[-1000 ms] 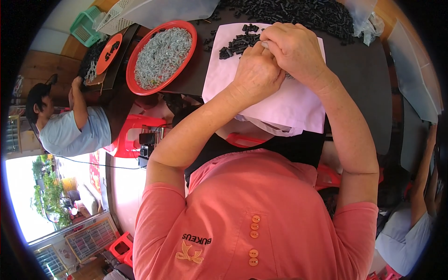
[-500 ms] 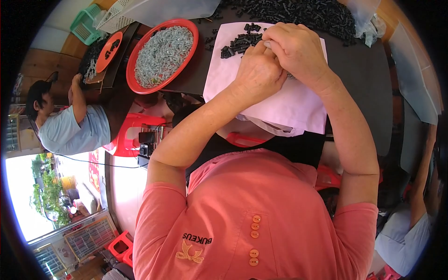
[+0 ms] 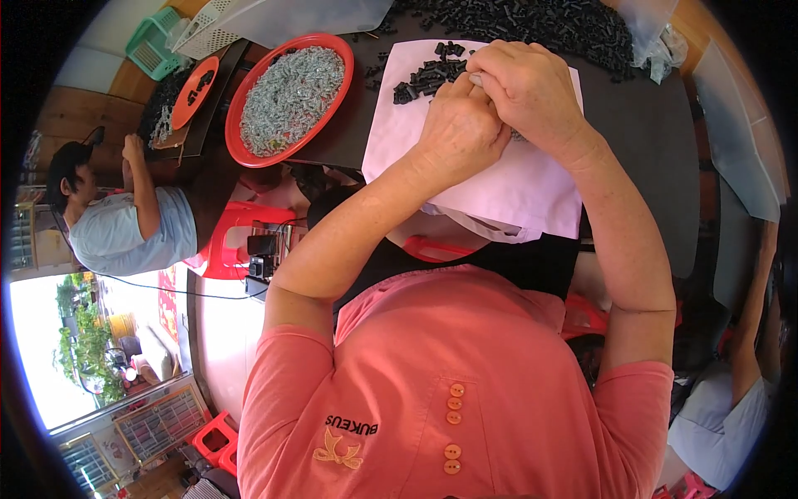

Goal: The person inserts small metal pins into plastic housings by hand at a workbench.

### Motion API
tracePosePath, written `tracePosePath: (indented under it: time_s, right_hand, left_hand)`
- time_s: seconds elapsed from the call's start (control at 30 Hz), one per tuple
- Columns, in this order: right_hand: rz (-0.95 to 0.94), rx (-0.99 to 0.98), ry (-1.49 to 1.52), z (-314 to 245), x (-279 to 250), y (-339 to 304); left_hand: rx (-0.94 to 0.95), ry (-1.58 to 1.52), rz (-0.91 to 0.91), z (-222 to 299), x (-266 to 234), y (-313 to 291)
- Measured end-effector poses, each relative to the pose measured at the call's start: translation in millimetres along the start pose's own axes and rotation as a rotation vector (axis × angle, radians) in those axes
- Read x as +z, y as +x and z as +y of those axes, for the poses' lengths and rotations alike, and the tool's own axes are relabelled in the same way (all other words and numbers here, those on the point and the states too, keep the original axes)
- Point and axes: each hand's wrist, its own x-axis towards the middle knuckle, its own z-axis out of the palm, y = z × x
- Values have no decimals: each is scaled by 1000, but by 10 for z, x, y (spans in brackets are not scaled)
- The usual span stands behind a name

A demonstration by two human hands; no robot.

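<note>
My left hand (image 3: 462,125) and my right hand (image 3: 532,91) are pressed together above a pale pink cloth (image 3: 391,141) at the table's near edge. Both are closed, fingers curled in against each other. Whatever they pinch is hidden behind the knuckles. Just left of the fingers, a small heap of black plastic parts (image 3: 424,81) lies on the cloth. A bit of something greyish shows under my right hand, too small to make out.
A red round tray (image 3: 348,91) full of small clear pieces stands to the left. Along the far side of the dark table (image 3: 640,133) spreads a large pile of black parts (image 3: 540,25). A co-worker (image 3: 137,220) sits at another table on the left; another person's arm (image 3: 752,308) shows at far right.
My hands stay nearly where they were, still pressed together. The co-worker on the left has raised a forearm and hand slightly.
</note>
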Motion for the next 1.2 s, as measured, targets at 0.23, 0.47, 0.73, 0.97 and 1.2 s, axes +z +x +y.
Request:
tracePosePath:
  time_s: [0.23,0.47,0.73,0.97,1.2]
  right_hand:
    - [13,-18,-4,7,16,-3]
    - [16,-22,4,-4,0,-3]
    - [10,3,47,-4,-19,-14]
    - [-27,40,40,-1,-23,-15]
    - [2,69,85,-6,-8,-19]
  left_hand:
    - [-10,2,-1,-1,-5,-4]
    - [58,-17,87,-14,31,8]
    - [69,-50,111,12,15,26]
    - [77,-50,120,20,-6,43]
    - [-98,-223,58,55,-116,37]
